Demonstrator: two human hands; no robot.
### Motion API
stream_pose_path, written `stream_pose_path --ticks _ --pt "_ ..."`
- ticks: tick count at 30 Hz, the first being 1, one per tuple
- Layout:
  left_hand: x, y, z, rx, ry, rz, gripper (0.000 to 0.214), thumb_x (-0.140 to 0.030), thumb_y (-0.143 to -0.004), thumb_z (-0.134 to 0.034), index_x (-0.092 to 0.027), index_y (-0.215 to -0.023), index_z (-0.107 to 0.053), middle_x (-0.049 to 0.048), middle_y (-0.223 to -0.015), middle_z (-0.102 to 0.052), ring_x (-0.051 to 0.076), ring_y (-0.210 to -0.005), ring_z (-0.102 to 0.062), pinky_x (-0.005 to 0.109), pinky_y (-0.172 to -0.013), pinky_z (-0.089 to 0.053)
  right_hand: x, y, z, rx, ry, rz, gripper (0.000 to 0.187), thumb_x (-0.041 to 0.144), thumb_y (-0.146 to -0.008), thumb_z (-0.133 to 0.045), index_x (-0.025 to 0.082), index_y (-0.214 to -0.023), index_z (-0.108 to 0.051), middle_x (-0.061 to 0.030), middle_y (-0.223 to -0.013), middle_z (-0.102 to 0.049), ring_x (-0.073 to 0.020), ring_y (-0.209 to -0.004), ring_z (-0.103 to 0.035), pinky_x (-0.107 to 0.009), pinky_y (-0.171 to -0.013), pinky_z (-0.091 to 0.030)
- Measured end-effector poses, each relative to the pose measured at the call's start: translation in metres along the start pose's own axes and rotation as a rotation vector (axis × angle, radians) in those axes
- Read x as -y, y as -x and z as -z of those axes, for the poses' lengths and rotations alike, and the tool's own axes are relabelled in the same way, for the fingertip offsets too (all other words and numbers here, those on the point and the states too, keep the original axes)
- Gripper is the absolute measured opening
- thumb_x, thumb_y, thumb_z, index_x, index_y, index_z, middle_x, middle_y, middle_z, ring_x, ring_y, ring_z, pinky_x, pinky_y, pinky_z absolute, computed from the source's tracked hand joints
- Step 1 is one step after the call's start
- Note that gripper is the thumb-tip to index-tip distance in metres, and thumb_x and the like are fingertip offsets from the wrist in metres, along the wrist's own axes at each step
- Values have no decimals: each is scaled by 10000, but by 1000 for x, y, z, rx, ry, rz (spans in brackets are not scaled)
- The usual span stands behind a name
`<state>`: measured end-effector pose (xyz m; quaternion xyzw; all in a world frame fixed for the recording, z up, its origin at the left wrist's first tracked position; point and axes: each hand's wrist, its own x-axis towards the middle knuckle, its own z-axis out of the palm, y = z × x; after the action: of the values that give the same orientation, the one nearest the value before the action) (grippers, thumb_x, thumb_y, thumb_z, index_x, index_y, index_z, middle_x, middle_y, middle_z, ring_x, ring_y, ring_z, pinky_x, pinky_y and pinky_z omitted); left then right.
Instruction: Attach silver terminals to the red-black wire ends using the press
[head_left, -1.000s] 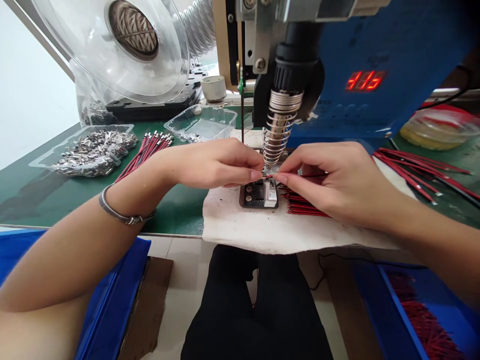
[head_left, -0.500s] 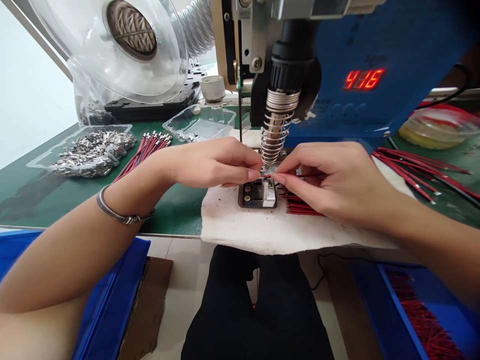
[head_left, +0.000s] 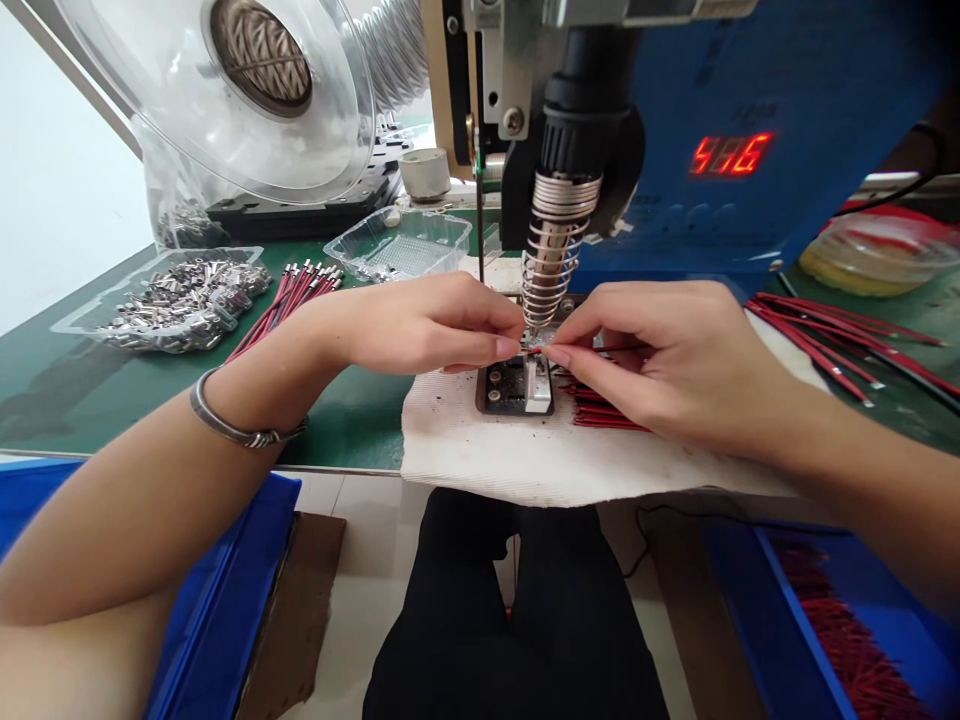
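Under the spring-wrapped soldering iron [head_left: 555, 245], both hands meet at the tip. My left hand [head_left: 442, 325] is closed in a pinch, with a small metal connector, mostly hidden, at its fingertips. Thumb and forefinger of my right hand [head_left: 660, 355] pinch a red and black wire [head_left: 619, 348], its end held against the connector just below the iron. Beneath them stands a small metal block [head_left: 537, 388] on a dark base plate. Beside it, partly under my right hand, more red and black wires [head_left: 604, 410] lie on a white cloth [head_left: 480, 450].
On the left are a clear tray of metal connectors [head_left: 187, 305] and a bundle of wires with metal ends [head_left: 300, 285]. A second clear tray [head_left: 405, 245] lies behind my left hand. A blue machine [head_left: 720, 220] stands behind; loose wires [head_left: 840, 350] lie right. Blue bins [head_left: 802, 620] are below.
Both hands hold nearly the same position at the iron tip. The head view has shifted very slightly.
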<state>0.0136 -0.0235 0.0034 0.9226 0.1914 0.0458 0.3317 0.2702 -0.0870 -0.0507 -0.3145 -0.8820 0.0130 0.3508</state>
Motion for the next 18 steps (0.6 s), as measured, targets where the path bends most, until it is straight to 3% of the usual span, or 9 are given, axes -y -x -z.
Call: stream_pose_path --ticks 11,18 --pt "-1 1 1 6 4 18 378 -106 -1011 -578 -223 -662 -492 -37 -576 -463 124 -537 -403 265 -555 -362 1 -1 1 19 -30 -46 147 188 -1070 -706 251 -952 -768 5 -793 -768 -178 -649 -664 -348 -711 -540" --pt "-1 1 0 9 17 18 331 -110 -996 -582 -227 -700 -491 -31 -610 -466 131 -558 -406 266 -547 -360 4 0 1 28 -28 -84 144 209 -1075 -725 262 -948 -769 30 -729 -736 -148 -512 -520 -357 -598 -471"
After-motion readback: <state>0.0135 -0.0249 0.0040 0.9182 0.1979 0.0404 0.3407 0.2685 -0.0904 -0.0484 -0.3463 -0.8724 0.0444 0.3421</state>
